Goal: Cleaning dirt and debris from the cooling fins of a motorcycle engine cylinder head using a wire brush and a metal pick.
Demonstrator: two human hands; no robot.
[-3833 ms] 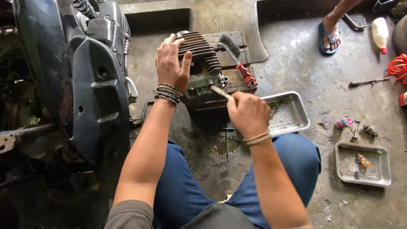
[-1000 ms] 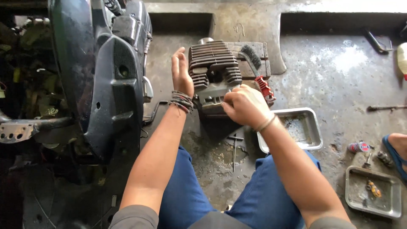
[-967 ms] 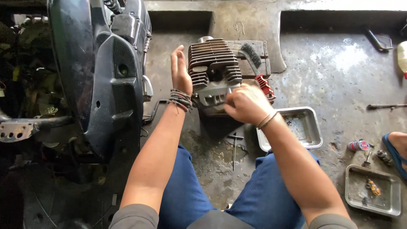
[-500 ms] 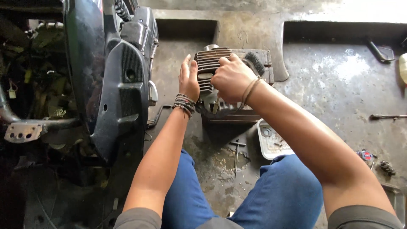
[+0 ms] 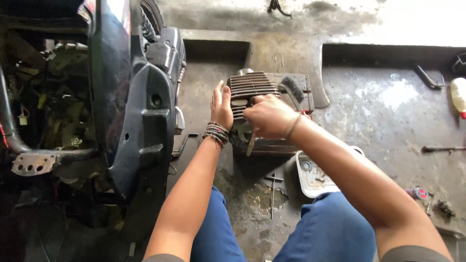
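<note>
With the left hand (image 5: 222, 106) flat and open against the finned engine cylinder (image 5: 250, 92) on the concrete floor (image 5: 388, 106), the right hand (image 5: 268, 116), closed around a brush handle (image 5: 250, 143), might slip and tip it.

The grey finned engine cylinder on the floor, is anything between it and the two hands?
Nothing visible. The left hand lies flat against the left side of the grey finned metal engine cylinder, and the right hand rests on its front, gripping a pale brush handle that points downward.
</note>
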